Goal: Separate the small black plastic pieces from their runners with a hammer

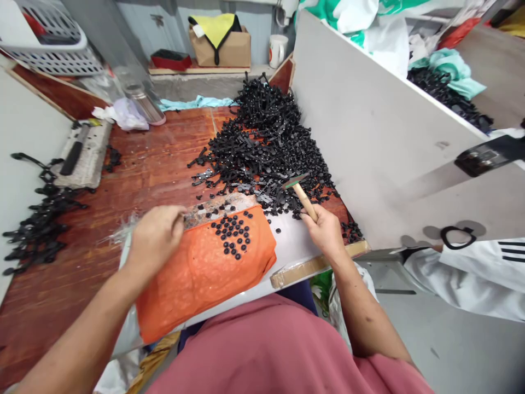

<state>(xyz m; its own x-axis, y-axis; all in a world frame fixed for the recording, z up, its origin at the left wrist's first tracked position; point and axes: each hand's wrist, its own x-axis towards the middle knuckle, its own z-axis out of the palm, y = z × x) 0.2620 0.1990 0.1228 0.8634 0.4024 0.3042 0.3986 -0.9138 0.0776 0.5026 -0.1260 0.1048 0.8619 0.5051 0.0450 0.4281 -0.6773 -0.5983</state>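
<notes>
My right hand [325, 230] is wrapped round the wooden handle of a small hammer [304, 200], its head raised at the edge of a heap of small black plastic parts [266, 142]. My left hand [158, 236] is closed, fingers curled together, over the left end of an orange cloth-covered pad [192, 290]. Anything inside those fingers is hidden. Several round black button-like pieces [232, 232] lie on the pad's upper right. Behind the pad runs a rough stone-like strip [213, 207] with a few black bits on it.
A grey partition [361, 120] walls off the right side. At the left lie a cluster of black parts [39, 224] and a block [92, 158] with a black-handled knife [74, 156]. A flask [145, 104], cardboard box [225, 52] and mug [278, 50] stand at the back.
</notes>
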